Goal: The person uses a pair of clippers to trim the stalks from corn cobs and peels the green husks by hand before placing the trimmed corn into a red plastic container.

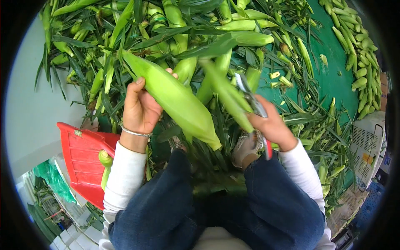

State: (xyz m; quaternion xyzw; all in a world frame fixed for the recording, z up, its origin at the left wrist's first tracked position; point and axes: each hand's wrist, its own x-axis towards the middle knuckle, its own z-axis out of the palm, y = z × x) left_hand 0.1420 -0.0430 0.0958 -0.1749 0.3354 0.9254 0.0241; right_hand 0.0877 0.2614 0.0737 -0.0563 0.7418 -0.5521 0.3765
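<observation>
Denim-clad knees (158,208) lie nearest, to the right of the red plastic container (85,154). Beyond them, up and to the container's right, a husk-wrapped ear of corn (177,100) is held tilted, stem end low; the left hand (143,106) pinches it toward its pointed end, thumb on the near face, other fingers behind. Further right of the container, the right hand (273,129) has its fingers closed round a metal tool (255,102), perhaps a cutter; whether they also grip the blurred green strip (227,93), I cannot tell. Good handling probably means a firm left hold well clear of the stem end, any blade turned away from fingers and knees, and short, controlled strokes. Past the container, a leafy corn heap (96,79) spreads out; farthest to its right, a pile of ears (364,62) rests.
</observation>
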